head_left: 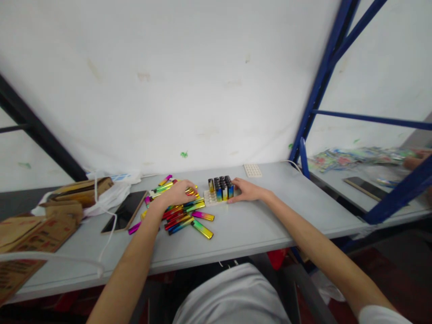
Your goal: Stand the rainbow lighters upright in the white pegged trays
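Shiny metallic sticks that look like lighters [202, 228] lie in a loose pile, in gold, red, blue, green and purple. My left hand [178, 193] is over the pile, its fingers curled round a gold lighter [191, 191] that is partly hidden. To the right, a white rack [209, 198] holds several upright lighters [222, 191] with black tops, grouped at its right part; one stands farther left. My right hand [248, 190] grips the rack's right end, thumb at the front and fingers behind.
Another white holed rack [253, 170] lies by the wall. A dark phone-like slab [125, 211], crumpled cardboard [40, 229] and a white cable [111, 231] are at left. A blue metal frame [313, 90] stands at right; beyond it are a person's hand [416, 159] and printed packets [347, 157].
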`<state>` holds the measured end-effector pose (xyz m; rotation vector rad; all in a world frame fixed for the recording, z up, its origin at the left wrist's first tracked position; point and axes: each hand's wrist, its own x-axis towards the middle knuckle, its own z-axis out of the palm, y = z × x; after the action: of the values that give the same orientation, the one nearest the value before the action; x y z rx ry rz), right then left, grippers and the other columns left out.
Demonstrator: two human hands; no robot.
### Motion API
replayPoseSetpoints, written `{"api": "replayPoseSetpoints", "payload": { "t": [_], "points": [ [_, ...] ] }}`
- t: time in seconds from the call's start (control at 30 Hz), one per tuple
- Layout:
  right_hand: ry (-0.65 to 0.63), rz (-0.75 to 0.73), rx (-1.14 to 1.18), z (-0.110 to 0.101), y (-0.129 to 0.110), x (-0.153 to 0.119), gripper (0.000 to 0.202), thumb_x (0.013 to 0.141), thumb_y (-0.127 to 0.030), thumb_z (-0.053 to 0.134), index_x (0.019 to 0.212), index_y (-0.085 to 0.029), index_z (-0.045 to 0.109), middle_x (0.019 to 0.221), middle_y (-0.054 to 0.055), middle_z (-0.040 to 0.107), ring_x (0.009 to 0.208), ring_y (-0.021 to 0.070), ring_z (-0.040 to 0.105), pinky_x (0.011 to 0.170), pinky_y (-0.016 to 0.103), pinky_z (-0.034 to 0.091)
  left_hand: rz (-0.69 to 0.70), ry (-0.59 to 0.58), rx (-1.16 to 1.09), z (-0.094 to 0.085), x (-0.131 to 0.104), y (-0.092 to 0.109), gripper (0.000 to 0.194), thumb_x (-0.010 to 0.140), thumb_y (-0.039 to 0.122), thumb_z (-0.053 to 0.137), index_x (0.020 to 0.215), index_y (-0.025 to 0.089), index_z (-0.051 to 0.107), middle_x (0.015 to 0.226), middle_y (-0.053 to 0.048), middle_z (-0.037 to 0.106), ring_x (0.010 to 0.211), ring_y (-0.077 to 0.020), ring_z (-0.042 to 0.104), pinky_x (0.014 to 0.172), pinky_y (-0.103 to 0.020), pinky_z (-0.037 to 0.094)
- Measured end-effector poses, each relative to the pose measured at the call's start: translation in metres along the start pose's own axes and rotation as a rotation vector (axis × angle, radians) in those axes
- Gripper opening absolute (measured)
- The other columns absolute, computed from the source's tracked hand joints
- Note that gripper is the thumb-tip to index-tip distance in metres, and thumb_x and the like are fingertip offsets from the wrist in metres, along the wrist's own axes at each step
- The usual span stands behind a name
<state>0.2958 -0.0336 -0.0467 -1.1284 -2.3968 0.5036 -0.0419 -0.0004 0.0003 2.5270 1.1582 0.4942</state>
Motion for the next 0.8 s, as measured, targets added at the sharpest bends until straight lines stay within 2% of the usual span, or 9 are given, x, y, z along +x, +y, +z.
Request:
{"api": "replayPoseSetpoints", "payload": {
  "t": [0.17, 0.37, 0.5, 0.6, 0.7, 0.8],
  "points": [
    [0.005, 0.005, 0.008, 0.000, -0.001, 0.000, 0.075, 0.076, -0.060, 0.086, 0.130, -0.013, 0.065, 0.109, 0.011, 0.063, 0.093, 0.0241, 0.062, 0.087, 0.037, 0.054, 0.021, -0.053, 0.047, -0.001, -0.002, -0.005, 0.024, 0.068, 0.044, 0.074, 0.082, 0.024, 0.080, 0.101, -0.011, 0.078, 0.101, -0.0334, 0.071, 0.095, -0.039, 0.052],
    [0.019, 0.007, 0.019, 0.000, -0.001, 0.000, 0.075, 0.074, -0.060, 0.087, 0.128, -0.014, 0.067, 0.109, 0.010, 0.064, 0.092, 0.0244, 0.063, 0.084, 0.037, 0.054, -0.039, -0.021, 0.096, 0.006, 0.000, -0.007, 0.024, 0.064, 0.043, 0.077, 0.075, 0.022, 0.075, 0.093, -0.011, 0.073, 0.091, -0.0327, 0.069, 0.086, -0.040, 0.053],
    [0.008, 0.010, 0.003, 0.000, 0.000, 0.000, 0.075, 0.075, -0.061, 0.086, 0.129, -0.014, 0.066, 0.110, 0.010, 0.064, 0.094, 0.0243, 0.063, 0.085, 0.036, 0.054, -0.035, -0.005, 0.056, 0.007, 0.001, -0.006, 0.024, 0.062, 0.046, 0.079, 0.069, 0.023, 0.074, 0.089, -0.010, 0.072, 0.088, -0.0319, 0.068, 0.086, -0.040, 0.054],
    [0.000, 0.009, -0.004, 0.000, 0.000, 0.000, 0.076, 0.076, -0.062, 0.086, 0.131, -0.014, 0.065, 0.111, 0.011, 0.063, 0.095, 0.0243, 0.062, 0.086, 0.036, 0.054, -0.018, -0.023, 0.027, 0.007, 0.001, -0.005, 0.025, 0.063, 0.048, 0.080, 0.067, 0.025, 0.076, 0.091, -0.011, 0.073, 0.094, -0.0338, 0.069, 0.089, -0.041, 0.054],
    [0.001, 0.001, 0.004, 0.000, -0.001, 0.000, 0.076, 0.076, -0.061, 0.086, 0.132, -0.014, 0.065, 0.111, 0.010, 0.063, 0.095, 0.0244, 0.062, 0.087, 0.037, 0.054, -0.009, -0.038, 0.033, 0.008, 0.000, -0.003, 0.026, 0.067, 0.050, 0.078, 0.069, 0.024, 0.076, 0.102, -0.014, 0.074, 0.109, -0.0361, 0.067, 0.098, -0.043, 0.052],
    [0.006, -0.002, 0.008, 0.000, 0.000, 0.000, 0.074, 0.075, -0.061, 0.086, 0.129, -0.014, 0.066, 0.110, 0.011, 0.064, 0.094, 0.0243, 0.062, 0.087, 0.037, 0.054, 0.021, 0.001, 0.029, 0.010, 0.000, -0.001, 0.031, 0.074, 0.053, 0.072, 0.073, 0.022, 0.074, 0.113, -0.015, 0.073, 0.116, -0.0349, 0.065, 0.105, -0.044, 0.049]
  ]
}}
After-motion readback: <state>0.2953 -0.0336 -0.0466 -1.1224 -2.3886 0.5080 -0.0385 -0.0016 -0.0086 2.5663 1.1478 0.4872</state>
